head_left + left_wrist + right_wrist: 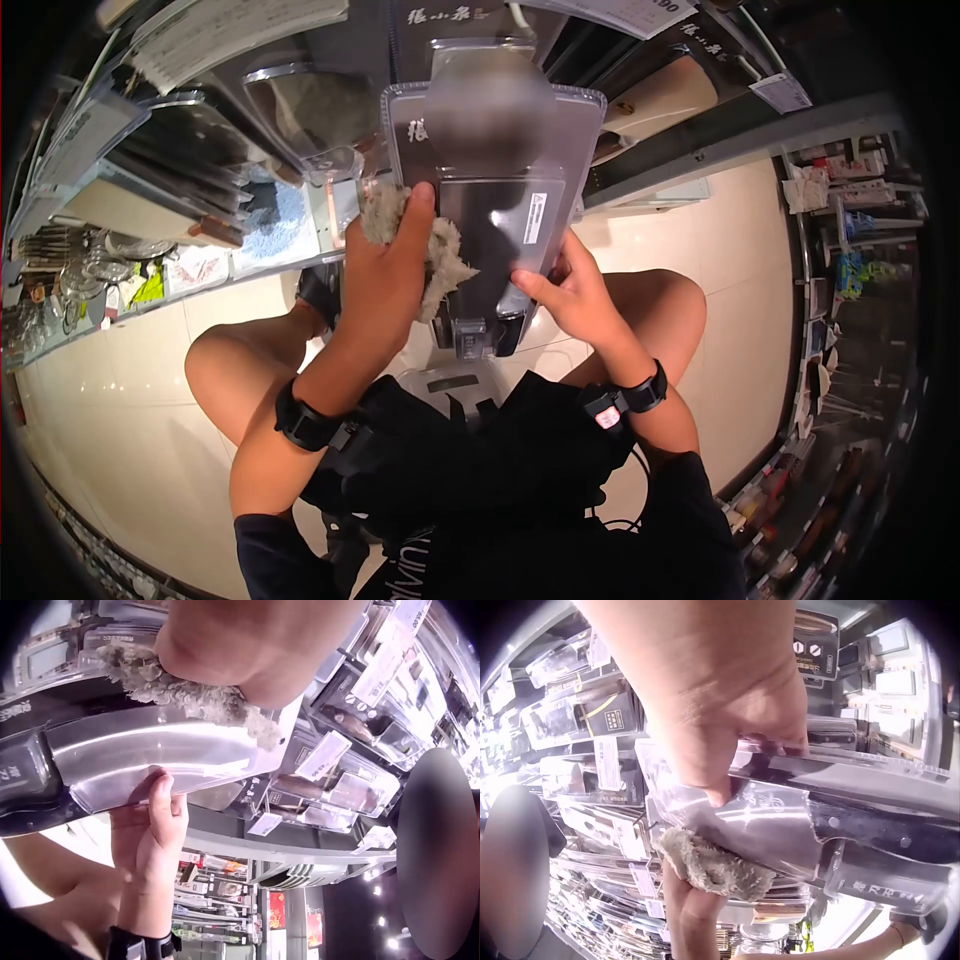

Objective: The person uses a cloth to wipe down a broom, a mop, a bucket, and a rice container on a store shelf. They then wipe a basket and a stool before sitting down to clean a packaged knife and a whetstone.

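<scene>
A kitchen knife in a clear plastic blister pack is held upright before the body, its back card facing me in the head view. The broad blade shows through the plastic in the left wrist view, and its dark handle in the right wrist view. My right hand grips the pack's right edge, thumb on the near face. On the other side, my left hand holds a fluffy grey cloth against the pack's left edge. Part of the cloth sticks out past the left thumb.
Packed knives with price tags hang close behind the pack. Below at the left, a shelf holds utensils and a blue cloth. Another stocked rack stands at the right. Bent knees flank the hands above the tiled floor.
</scene>
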The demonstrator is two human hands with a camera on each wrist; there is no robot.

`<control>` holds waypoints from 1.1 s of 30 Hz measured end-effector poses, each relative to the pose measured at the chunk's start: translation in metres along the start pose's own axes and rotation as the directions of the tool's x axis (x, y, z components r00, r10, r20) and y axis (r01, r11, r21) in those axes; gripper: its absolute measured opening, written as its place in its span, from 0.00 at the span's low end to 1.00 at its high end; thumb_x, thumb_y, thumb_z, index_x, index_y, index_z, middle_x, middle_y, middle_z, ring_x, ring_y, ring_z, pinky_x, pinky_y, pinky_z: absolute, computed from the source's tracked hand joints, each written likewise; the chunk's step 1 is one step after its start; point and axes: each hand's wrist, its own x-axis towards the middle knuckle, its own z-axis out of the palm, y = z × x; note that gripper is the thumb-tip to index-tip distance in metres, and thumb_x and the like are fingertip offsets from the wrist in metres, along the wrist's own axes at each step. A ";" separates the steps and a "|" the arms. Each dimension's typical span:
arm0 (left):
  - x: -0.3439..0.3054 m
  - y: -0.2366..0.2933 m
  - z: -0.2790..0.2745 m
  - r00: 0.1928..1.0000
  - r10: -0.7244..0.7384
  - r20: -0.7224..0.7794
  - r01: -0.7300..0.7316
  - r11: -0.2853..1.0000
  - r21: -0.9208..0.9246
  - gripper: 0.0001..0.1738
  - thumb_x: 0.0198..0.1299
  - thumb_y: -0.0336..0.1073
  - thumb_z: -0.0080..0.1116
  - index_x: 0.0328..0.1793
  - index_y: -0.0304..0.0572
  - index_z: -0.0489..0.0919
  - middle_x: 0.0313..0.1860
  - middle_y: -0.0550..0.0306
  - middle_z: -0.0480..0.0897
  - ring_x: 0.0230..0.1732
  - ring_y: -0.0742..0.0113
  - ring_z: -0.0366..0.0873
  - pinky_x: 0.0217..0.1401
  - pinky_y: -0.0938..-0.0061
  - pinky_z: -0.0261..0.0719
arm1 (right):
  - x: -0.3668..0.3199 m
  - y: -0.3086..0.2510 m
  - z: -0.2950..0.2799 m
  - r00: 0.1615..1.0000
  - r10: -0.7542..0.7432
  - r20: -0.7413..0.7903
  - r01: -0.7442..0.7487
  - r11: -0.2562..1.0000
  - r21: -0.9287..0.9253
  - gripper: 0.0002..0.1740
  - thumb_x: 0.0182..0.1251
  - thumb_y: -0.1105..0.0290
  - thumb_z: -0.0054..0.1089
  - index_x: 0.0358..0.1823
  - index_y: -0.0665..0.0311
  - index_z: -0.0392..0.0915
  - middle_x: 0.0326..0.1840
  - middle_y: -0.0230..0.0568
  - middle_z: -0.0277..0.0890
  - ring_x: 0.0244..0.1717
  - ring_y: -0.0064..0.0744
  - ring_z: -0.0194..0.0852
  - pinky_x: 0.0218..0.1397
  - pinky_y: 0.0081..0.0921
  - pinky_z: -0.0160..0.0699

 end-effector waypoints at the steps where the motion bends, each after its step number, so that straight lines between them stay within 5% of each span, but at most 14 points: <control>1: 0.004 0.005 0.003 1.000 0.008 0.000 -0.008 1.000 0.008 0.14 0.64 0.43 0.53 0.39 0.37 0.76 0.27 0.64 0.77 0.26 0.80 0.72 0.29 0.82 0.70 | 0.006 -0.004 -0.005 0.999 0.020 0.031 -0.019 0.999 -0.029 0.28 0.61 0.71 0.61 0.60 0.69 0.60 0.45 0.35 0.73 0.43 0.20 0.71 0.48 0.22 0.72; 6: 0.022 0.018 0.017 0.987 0.162 -0.016 -0.162 0.987 0.008 0.14 0.65 0.43 0.53 0.36 0.39 0.75 0.26 0.64 0.77 0.26 0.80 0.72 0.27 0.82 0.69 | 0.033 -0.020 -0.015 1.000 -0.007 0.029 0.010 0.996 -0.084 0.27 0.60 0.69 0.62 0.59 0.68 0.62 0.46 0.36 0.73 0.46 0.21 0.70 0.51 0.23 0.70; 13: 0.049 0.017 0.021 0.988 0.140 -0.065 -0.140 0.990 -0.001 0.14 0.65 0.41 0.52 0.32 0.38 0.75 0.25 0.65 0.76 0.26 0.81 0.71 0.28 0.81 0.68 | 0.060 -0.016 -0.016 0.999 -0.012 0.044 0.011 0.999 0.032 0.29 0.60 0.70 0.61 0.61 0.68 0.60 0.51 0.39 0.71 0.51 0.24 0.69 0.55 0.25 0.69; 19: 0.062 0.015 0.024 0.949 0.311 -0.043 -0.298 0.935 0.194 0.16 0.64 0.40 0.53 0.27 0.38 0.73 0.23 0.65 0.74 0.25 0.81 0.69 0.27 0.81 0.67 | 0.080 -0.002 -0.028 0.996 -0.026 0.085 0.022 0.999 0.043 0.28 0.60 0.71 0.61 0.60 0.68 0.60 0.51 0.37 0.70 0.51 0.23 0.68 0.54 0.26 0.69; 31: 0.066 0.009 0.020 0.926 0.363 -0.104 -0.330 0.912 0.242 0.13 0.64 0.40 0.53 0.39 0.35 0.75 0.26 0.65 0.76 0.28 0.81 0.71 0.30 0.83 0.69 | 0.109 0.006 -0.030 0.982 -0.070 0.173 0.070 0.998 0.007 0.27 0.60 0.67 0.63 0.57 0.66 0.63 0.47 0.33 0.72 0.45 0.21 0.70 0.50 0.24 0.71; 33: 0.059 0.010 0.022 0.827 0.546 -0.137 -0.433 0.772 0.466 0.13 0.64 0.38 0.52 0.46 0.33 0.73 0.34 0.58 0.78 0.35 0.75 0.74 0.39 0.79 0.71 | 0.112 0.010 -0.032 0.979 -0.157 0.130 0.161 0.987 -0.024 0.25 0.60 0.70 0.60 0.58 0.69 0.65 0.51 0.40 0.72 0.49 0.29 0.72 0.55 0.27 0.69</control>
